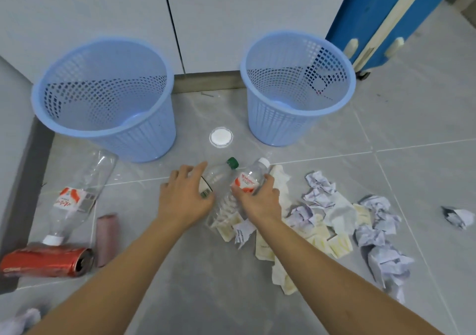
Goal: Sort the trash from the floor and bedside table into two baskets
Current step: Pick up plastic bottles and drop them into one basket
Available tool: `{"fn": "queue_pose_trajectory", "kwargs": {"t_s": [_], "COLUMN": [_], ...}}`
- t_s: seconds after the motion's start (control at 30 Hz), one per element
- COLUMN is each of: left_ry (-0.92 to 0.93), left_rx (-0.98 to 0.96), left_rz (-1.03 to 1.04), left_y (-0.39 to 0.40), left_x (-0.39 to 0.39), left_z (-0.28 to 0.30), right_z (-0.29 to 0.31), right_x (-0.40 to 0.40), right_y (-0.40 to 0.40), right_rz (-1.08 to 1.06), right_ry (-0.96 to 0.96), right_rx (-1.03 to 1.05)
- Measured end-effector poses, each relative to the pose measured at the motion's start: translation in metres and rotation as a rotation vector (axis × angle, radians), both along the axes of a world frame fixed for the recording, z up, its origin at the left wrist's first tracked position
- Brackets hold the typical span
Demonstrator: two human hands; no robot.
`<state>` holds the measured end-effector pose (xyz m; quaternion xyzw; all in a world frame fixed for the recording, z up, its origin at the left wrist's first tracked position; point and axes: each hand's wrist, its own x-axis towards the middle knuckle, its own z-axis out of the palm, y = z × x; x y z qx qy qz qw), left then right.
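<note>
- Trash lies on the floor (386, 118) before two baskets, one left (103, 97), one right (298, 87).
- Left hand (185, 195) covers the green-capped bottle (219, 174), fingers spread; grip unclear.
- Right hand (260, 198) wraps the white-capped bottle (251, 177); its base is blurred.
- Can (46, 261) is cut off at left.

Baskets: I count two, a left blue basket (103, 97) and a right blue basket (298, 87).
Plastic bottles: three, a green-capped bottle (219, 173), a white-capped bottle (251, 177) and a large bottle (77, 195).
Cans: one red can (46, 261).
Hands: two, left hand (184, 196), right hand (260, 200).
Crumpled paper balls (322, 187): too many for me to count exactly.
</note>
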<state>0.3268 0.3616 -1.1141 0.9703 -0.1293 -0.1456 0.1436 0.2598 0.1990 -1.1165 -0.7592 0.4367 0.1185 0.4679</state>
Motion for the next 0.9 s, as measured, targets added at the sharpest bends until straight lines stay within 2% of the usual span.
{"fn": "queue_pose_trajectory", "kwargs": {"t_s": [0.2, 0.27, 0.37, 0.47, 0.6, 0.77, 0.9], "left_ry": [0.077, 0.062, 0.032, 0.027, -0.005, -0.08, -0.228], "left_rx": [0.058, -0.007, -0.236, -0.545, -0.85, -1.099, -1.193], "left_rz": [-0.036, -0.005, 0.103, 0.111, 0.043, 0.033, 0.142], "left_y": [0.031, 0.041, 0.054, 0.052, 0.025, 0.015, 0.052], "left_x": [0.01, 0.01, 0.008, 0.006, 0.01, 0.043, 0.092], "left_z": [-0.023, -0.014, 0.013, 0.048, 0.102, 0.178, 0.241], "right_z": [-0.003, 0.014, 0.056, 0.112, 0.184, 0.248, 0.276], "right_x": [0.023, 0.009, -0.026, -0.053, -0.056, -0.011, 0.053], "right_y": [0.015, 0.009, -0.004, -0.026, -0.065, -0.086, -0.046], "right_rz": [-0.072, 0.015, 0.203, 0.291, 0.23, 0.083, 0.072], "right_ry": [0.021, 0.036, -0.032, -0.205, -0.459, -0.753, -1.02], "right_rx": [0.076, 0.049, -0.008, -0.049, -0.03, -0.074, -0.04]}}
